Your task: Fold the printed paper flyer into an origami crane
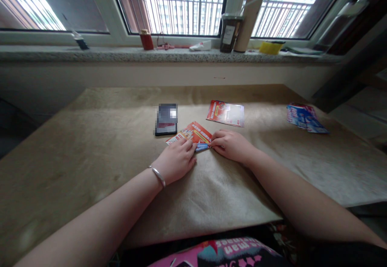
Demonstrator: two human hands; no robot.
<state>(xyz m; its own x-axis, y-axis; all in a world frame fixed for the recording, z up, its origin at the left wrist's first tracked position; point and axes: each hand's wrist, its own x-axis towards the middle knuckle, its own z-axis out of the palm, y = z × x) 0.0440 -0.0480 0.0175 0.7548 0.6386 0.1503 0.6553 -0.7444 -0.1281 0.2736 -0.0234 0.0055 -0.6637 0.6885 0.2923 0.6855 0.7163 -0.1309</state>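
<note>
An orange-red leaflet [198, 132] with printed lettering lies at an angle on the table, its blue near edge folded over. My left hand [178, 158], with a silver bangle at the wrist, is closed over its left near side, fingertips pressing on the paper. At the right corner, my right hand [231, 144] pinches the edge between thumb and fingers. Part of the leaflet is hidden beneath my fingers. Just beyond my left hand is a dark tablet or phone [166, 119], its screen blurred out. A similar red and white leaflet stack [226, 113] lies farther back.
Blue and pink leaflets [306, 117] lie fanned at the right of the tan-covered table [99, 138]. On the stone windowsill [121, 56] stand a red lighter-shaped item [146, 40], a dark cup with a straw [229, 33], a tall tube [250, 15] and a yellow item [271, 48].
</note>
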